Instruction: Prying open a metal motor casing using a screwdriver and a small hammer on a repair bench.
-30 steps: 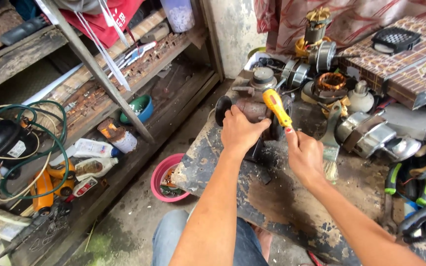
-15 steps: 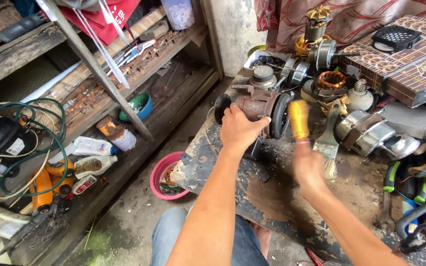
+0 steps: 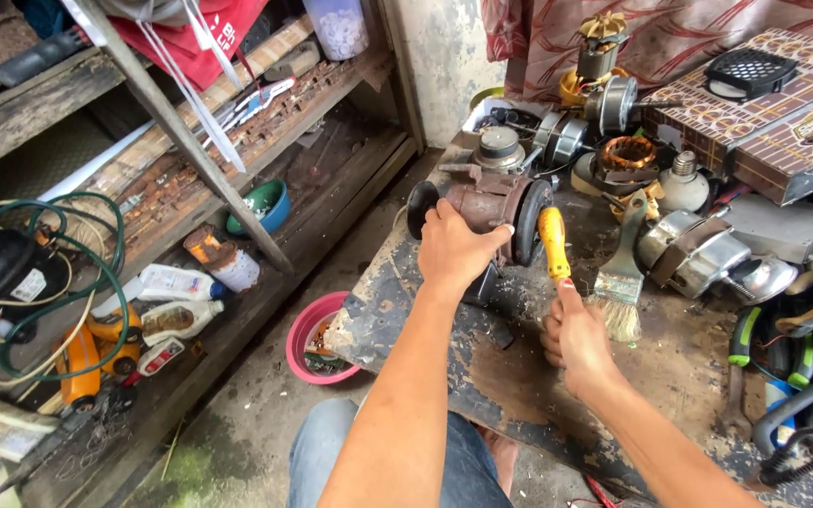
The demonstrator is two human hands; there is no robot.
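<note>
My left hand [image 3: 454, 246] grips a rusty brown motor [image 3: 482, 202] with black wheels at both ends, lying on the worn workbench [image 3: 529, 376]. My right hand [image 3: 576, 334] holds a screwdriver by its shaft end, its yellow handle [image 3: 553, 243] pointing up against the motor's right wheel [image 3: 531, 221]. A paintbrush [image 3: 625, 282] with pale bristles lies just right of my right hand.
Several motor parts, a copper-wound stator [image 3: 628, 155] and metal housings [image 3: 698, 249] crowd the bench's far side. A patterned box [image 3: 783, 122] stands at the back right. A pink bowl [image 3: 317, 339] sits on the floor; wooden shelves [image 3: 143, 188] on the left hold bottles and a green hose.
My right hand swung the yellow-handled screwdriver from over the motor out to the right, then back against the motor's right wheel. My left hand stayed on the motor.
</note>
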